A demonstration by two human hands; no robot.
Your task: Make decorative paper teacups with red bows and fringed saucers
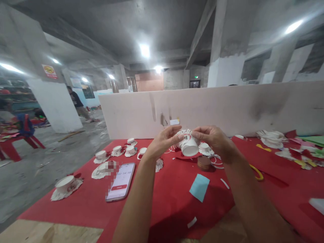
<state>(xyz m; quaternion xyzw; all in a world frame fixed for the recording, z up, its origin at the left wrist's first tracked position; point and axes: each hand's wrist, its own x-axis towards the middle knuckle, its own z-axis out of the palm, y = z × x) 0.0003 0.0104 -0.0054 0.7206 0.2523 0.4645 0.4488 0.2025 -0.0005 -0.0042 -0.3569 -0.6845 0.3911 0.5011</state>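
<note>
Between my two hands, just above the red table covering, a white paper cup is held tilted with its base toward me. Its far rim is cut into a fringe of strips, and red and dark print shows on its side. My left hand pinches the fringe and wall at the left. On the right, my right hand grips the fringed edge between thumb and fingers. Behind and beside the hands lie white paper rings, a brown round stack and another fringed cup.
Several upturned cups with flared fringes, one an upturned cup, stand at left around a phone. Blue paper, yellow-handled scissors and paper scraps lie toward the right. A pale panel borders the table; a person is far left.
</note>
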